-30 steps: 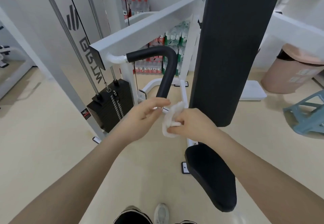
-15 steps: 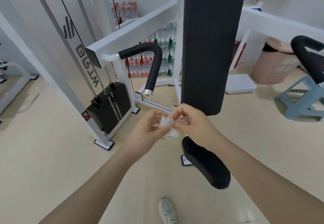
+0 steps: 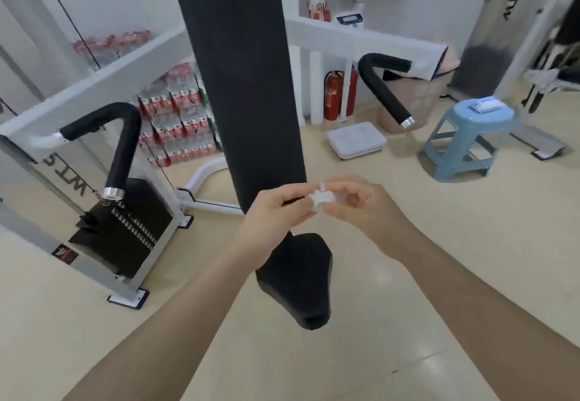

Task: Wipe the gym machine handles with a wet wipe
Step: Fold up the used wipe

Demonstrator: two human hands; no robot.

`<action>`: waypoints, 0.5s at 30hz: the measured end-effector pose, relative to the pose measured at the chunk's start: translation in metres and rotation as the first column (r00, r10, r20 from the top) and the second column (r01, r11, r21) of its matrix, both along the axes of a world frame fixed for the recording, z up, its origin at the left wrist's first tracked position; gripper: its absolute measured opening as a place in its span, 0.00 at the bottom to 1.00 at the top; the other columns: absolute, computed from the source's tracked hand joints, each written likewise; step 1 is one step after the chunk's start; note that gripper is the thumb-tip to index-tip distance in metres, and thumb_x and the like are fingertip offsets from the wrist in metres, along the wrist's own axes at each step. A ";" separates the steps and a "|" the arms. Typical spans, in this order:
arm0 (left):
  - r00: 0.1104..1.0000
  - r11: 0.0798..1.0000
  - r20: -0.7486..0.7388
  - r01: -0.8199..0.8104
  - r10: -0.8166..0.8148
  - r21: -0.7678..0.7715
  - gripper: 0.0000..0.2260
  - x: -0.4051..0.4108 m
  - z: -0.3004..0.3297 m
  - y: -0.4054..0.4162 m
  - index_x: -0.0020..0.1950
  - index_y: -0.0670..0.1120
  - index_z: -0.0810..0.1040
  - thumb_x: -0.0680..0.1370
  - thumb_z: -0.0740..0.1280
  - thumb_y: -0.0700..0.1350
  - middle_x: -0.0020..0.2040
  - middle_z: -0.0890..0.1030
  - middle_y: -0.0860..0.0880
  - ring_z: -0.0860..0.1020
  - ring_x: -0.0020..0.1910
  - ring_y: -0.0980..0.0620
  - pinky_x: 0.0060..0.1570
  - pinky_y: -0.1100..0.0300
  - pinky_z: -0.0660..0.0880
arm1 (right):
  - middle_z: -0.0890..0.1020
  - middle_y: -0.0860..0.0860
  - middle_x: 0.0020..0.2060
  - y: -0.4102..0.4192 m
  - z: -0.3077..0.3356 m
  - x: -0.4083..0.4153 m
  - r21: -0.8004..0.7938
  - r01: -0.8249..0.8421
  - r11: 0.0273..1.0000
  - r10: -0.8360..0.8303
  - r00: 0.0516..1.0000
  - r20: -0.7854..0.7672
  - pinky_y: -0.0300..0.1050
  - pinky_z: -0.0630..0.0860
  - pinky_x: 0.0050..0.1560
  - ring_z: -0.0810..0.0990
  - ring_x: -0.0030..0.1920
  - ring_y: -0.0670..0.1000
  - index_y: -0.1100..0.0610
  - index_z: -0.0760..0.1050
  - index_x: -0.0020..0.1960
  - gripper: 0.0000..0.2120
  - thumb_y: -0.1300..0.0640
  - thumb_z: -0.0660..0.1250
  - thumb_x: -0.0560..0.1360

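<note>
- The wet wipe (image 3: 320,198) is a small white wad held in mid-air, in front of the tall black back pad (image 3: 241,86) and above the black seat (image 3: 298,278).
- Both hands pinch it: the left hand (image 3: 273,221) has thumb and fingertips curled onto its left edge, the right hand (image 3: 361,209) grips its right side with fingers bent round it.
- The step in hand looks like refolding or bunching the wipe. To do it well, I'd turn a clean face outward and keep enough spread to wrap round a padded grip.
- There are two black handles: the left handle (image 3: 122,146) hangs near the weight stack (image 3: 125,231), and the right handle (image 3: 384,89) is farther off, well apart from the hands.
- Neither hand touches a handle.
- One blue stool (image 3: 464,146) stands at the right, with one packet (image 3: 485,105) on top, possibly wipes.
- Two red extinguishers (image 3: 334,96) stand at the far wall.
</note>
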State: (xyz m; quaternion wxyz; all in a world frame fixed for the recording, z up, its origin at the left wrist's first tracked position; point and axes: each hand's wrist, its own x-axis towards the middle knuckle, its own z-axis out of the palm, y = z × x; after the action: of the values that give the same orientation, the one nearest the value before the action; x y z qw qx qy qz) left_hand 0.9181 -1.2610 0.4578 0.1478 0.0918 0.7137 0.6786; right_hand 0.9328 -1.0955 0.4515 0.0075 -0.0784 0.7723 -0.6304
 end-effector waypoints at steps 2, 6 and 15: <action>1.000 0.999 -0.010 0.023 -0.023 -0.027 0.10 -0.009 -0.001 0.066 0.54 0.47 0.82 0.77 0.64 0.38 0.52 0.83 0.50 0.81 0.52 0.56 0.55 0.66 0.76 | 0.76 0.48 0.52 0.062 -0.001 -0.008 0.055 0.092 0.994 -0.092 0.996 -0.008 0.42 0.75 0.58 0.77 0.53 0.47 0.47 0.78 0.45 0.10 0.61 0.71 0.71; 1.000 1.000 0.018 -0.011 0.012 -0.022 0.09 -0.026 -0.004 0.200 0.55 0.41 0.81 0.77 0.66 0.38 0.53 0.82 0.49 0.81 0.47 0.56 0.48 0.72 0.75 | 0.78 0.52 0.45 0.190 0.001 -0.031 0.108 0.167 0.980 -0.171 0.985 0.035 0.54 0.74 0.56 0.77 0.47 0.52 0.49 0.78 0.40 0.11 0.65 0.70 0.71; 0.993 0.994 0.084 -0.085 0.079 0.065 0.06 -0.123 -0.015 0.404 0.43 0.45 0.72 0.75 0.67 0.36 0.44 0.79 0.46 0.81 0.34 0.56 0.38 0.66 0.78 | 0.75 0.49 0.33 0.383 0.007 -0.115 0.121 0.283 0.952 -0.286 0.958 0.010 0.30 0.67 0.33 0.71 0.34 0.46 0.52 0.75 0.36 0.08 0.63 0.70 0.71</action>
State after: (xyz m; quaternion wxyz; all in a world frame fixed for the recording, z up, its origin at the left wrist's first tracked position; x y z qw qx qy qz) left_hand 0.7951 -0.8567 0.4428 0.1453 0.0396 0.6866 0.7112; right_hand 0.8175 -0.7130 0.4588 -0.0680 0.0428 0.8114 -0.5790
